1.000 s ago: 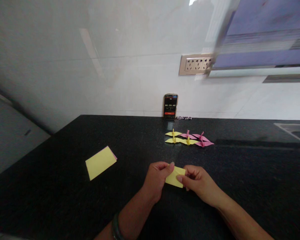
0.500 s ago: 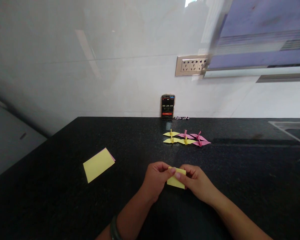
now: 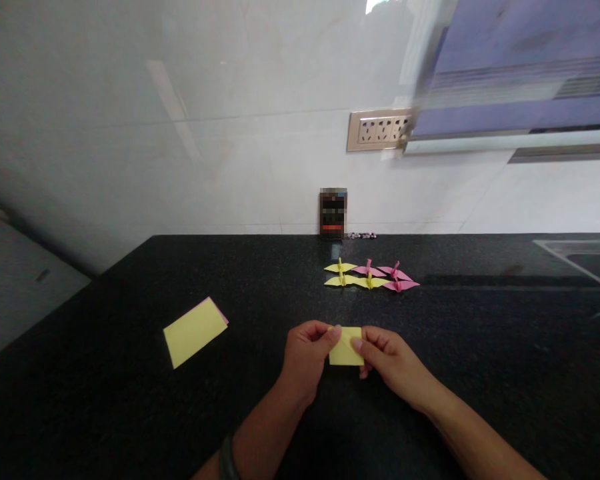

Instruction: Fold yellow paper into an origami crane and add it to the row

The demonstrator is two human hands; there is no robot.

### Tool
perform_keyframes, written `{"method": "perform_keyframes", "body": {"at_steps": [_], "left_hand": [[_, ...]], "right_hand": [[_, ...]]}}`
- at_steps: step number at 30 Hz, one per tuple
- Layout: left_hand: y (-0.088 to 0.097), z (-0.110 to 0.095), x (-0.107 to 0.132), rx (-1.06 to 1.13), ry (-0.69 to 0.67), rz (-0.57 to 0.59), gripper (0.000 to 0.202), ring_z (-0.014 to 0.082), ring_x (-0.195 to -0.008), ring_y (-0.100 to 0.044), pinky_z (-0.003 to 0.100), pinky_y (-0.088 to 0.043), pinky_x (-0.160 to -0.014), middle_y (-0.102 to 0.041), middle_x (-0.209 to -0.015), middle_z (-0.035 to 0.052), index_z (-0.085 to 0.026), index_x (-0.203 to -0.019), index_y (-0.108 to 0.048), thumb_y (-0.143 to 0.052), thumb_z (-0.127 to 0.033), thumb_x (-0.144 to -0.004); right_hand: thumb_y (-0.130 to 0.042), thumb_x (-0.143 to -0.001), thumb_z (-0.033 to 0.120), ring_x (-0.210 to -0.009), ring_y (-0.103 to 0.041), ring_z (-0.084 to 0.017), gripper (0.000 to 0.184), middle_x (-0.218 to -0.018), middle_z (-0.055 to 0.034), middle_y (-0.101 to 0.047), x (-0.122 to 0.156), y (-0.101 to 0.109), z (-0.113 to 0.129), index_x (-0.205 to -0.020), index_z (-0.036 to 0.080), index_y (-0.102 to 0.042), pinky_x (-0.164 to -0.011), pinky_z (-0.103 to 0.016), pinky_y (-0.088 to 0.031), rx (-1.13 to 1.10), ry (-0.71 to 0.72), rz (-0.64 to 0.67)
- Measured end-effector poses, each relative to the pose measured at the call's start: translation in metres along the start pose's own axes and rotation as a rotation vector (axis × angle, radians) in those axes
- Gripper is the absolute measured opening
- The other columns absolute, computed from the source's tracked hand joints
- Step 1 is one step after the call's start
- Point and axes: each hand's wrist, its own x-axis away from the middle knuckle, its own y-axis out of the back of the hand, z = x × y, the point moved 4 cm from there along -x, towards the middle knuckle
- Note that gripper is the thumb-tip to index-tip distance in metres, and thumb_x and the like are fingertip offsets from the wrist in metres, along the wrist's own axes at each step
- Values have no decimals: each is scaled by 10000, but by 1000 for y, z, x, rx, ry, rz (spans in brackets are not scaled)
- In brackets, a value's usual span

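Note:
A small folded square of yellow paper [image 3: 346, 355] is held level between my two hands, above the dark counter. My left hand [image 3: 307, 357] pinches its left edge, thumb on top. On the right side my right hand [image 3: 387, 357] grips it, thumb lying on the paper's face and the fingers behind it. A slanting crease shows across the paper. Beyond my hands stand several folded paper cranes in two rows, yellow cranes [image 3: 342, 280] on the left and pink cranes [image 3: 400, 285] on the right.
To the left, yellow paper sheets [image 3: 195, 333] lie on the black counter [image 3: 105, 400], a pink edge showing beneath. A phone [image 3: 333, 213], its screen blurred, leans on the wall beside a beaded strap [image 3: 363, 235]. A sink edge [image 3: 575, 267] is at far right.
Both hands have shifted slightly left with the yellow paper. It has turned level, and the thumbs have moved apart, so more of its face shows.

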Motion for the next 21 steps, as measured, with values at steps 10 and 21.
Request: {"method": "perform_keyframes", "body": {"at_steps": [10,21], "left_hand": [[-9,0,3,-115,65,120,169,94,-525,-529,194,-385,-507,-603,-573,33,-103,-675,-576,-599,-270,-666],[-7,6,2,-25,238,193,281,128,-567,-605,193,-410,-488,-653,-723,93,-93,-796,-604,-562,-351,-694]], "right_hand": [[-443,-797,348,-459,-391,-78,246,-522,36,-459,-3,18,-4,-655,155,-503,-424,-189,-318,23,61,-267],[-478,-775,367,-597,-496,-125,226,-698,-16,-549,-2,25,6,-852,168,-550,-506,-228,-410,174,132,-229]]}}
